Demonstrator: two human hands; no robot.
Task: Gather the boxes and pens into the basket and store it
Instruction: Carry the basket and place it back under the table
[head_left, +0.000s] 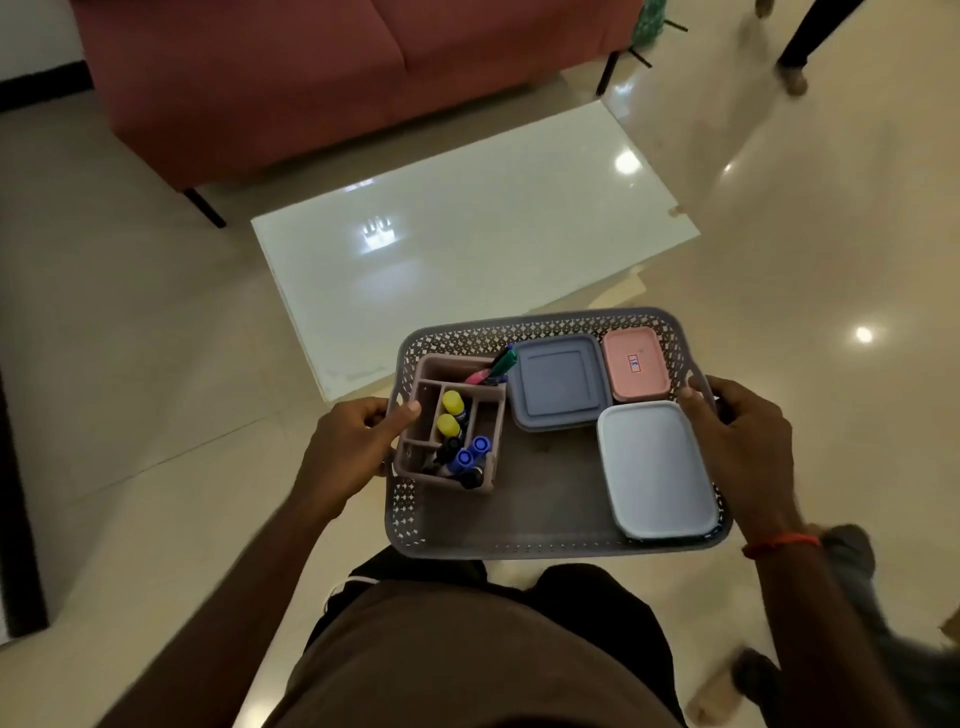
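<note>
Three lidded boxes lie flat in the grey lattice basket (550, 546): a blue-grey box (558, 382) at the far middle, a small pink box (635, 364) in the far right corner, and a pale white box (657, 467) along the right wall on the near side. At the left stands a pinkish holder (496, 441) with pens (470, 457) upright in its compartments, showing yellow, blue and black caps. A few more pens lean at its far edge.

The left hand (358, 441) has its grip closed round the basket's left handle, its thumb over the rim against the holder. The right hand (737, 436) has its grip closed on the right handle, its thumb beside the pale white box.

Both hands hold the basket above the floor (130, 364), on the near side of the white desk (467, 234). A red sofa (311, 78) stands beyond it.
</note>
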